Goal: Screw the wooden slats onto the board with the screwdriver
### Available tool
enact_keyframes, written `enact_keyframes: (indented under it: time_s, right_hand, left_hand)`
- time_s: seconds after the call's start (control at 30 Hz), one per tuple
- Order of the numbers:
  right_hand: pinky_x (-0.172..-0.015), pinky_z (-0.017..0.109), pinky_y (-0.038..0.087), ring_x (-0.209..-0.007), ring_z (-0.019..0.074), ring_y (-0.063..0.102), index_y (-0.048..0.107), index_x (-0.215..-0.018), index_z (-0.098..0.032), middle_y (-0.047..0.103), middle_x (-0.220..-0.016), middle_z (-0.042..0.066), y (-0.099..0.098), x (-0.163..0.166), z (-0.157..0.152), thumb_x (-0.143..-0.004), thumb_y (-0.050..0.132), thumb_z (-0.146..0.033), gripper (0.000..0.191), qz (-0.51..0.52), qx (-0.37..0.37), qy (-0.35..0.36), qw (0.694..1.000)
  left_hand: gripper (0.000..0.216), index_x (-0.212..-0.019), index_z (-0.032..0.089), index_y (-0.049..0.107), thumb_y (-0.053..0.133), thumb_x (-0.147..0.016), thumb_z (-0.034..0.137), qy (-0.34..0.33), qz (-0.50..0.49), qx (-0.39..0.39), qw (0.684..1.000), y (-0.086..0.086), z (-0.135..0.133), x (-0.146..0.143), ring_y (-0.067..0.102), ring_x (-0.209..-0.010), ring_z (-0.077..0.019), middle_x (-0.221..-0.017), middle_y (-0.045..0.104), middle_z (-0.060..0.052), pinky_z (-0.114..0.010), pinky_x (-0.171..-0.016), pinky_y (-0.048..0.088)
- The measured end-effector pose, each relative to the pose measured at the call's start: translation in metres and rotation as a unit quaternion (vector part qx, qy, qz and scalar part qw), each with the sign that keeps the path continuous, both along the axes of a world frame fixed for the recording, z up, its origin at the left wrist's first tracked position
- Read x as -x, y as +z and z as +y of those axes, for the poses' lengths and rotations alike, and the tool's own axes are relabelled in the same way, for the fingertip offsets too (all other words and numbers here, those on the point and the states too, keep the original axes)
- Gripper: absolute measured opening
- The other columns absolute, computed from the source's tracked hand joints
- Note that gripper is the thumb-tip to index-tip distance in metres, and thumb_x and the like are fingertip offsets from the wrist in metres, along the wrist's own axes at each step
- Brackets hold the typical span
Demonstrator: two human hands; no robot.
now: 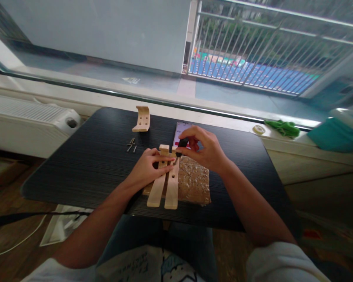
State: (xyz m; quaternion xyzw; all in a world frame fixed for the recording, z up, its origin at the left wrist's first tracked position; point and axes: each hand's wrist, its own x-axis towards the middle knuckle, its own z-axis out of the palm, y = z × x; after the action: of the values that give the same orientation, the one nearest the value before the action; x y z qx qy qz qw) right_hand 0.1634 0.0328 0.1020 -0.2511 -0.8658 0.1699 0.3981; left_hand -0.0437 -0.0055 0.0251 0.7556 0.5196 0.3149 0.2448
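Note:
Two pale wooden strips [171,196] with drilled holes lie side by side, their raised ends pointing away from me. My left hand [148,166] holds them from the left, its fingertips reaching across to the right-hand strip. In my right hand [204,149] is a black-handled screwdriver [182,145], tilted, with its shaft pointing down at a hole area of that strip beside my left fingertips. Whether a screw sits under the tip is too small to tell. Beneath the strips is a brown, bumpy-surfaced block [194,180].
A curved wooden piece [142,119] with several holes stands at the back of the black table [85,156]. Several loose screws [131,145] lie left of my hands. A phone [179,128] lies partly behind my right hand. The sill holds a tape roll [258,129] and green cloth [283,128].

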Motion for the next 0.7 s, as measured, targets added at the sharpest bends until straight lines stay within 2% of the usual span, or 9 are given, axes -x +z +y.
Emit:
enact_keyframes:
  time_s: [0.17, 0.33, 0.7]
  right_hand:
    - [-0.062, 0.025, 0.044, -0.066, 0.0085, 0.052, 0.058, -0.101, -0.02, 0.06, -0.084, -0.001, 0.006, -0.004, 0.001, -0.085, 0.061, -0.03, 0.019, -0.025, -0.002, 0.008, 1.0]
    - [-0.061, 0.024, 0.043, -0.065, 0.0075, 0.052, 0.059, -0.104, -0.017, 0.063, -0.088, 0.001, 0.012, -0.007, -0.001, -0.088, 0.055, -0.024, 0.018, -0.04, -0.003, 0.028, 0.999]
    - [-0.059, 0.02, 0.045, -0.068, 0.0059, 0.055, 0.058, -0.112, -0.017, 0.064, -0.094, 0.001, 0.01, -0.009, 0.002, -0.086, 0.052, -0.016, 0.027, -0.046, 0.036, 0.056, 0.997]
  left_hand:
    - [0.03, -0.104, 0.029, 0.073, 0.068, -0.077, 0.042, -0.001, 0.0, -0.001, 1.0, 0.0, 0.0, -0.001, 0.051, -0.097, -0.0237, -0.092, 0.059, -0.003, -0.045, -0.097, 0.041]
    - [0.03, -0.104, 0.028, 0.073, 0.069, -0.077, 0.041, -0.001, 0.002, -0.002, 1.0, 0.0, 0.001, -0.002, 0.051, -0.095, -0.0236, -0.091, 0.059, -0.003, -0.044, -0.095, 0.042]
    - [0.03, -0.103, 0.029, 0.073, 0.069, -0.077, 0.041, 0.0, 0.001, -0.003, 1.0, 0.0, -0.001, -0.001, 0.051, -0.095, -0.0231, -0.091, 0.06, -0.003, -0.042, -0.093, 0.043]
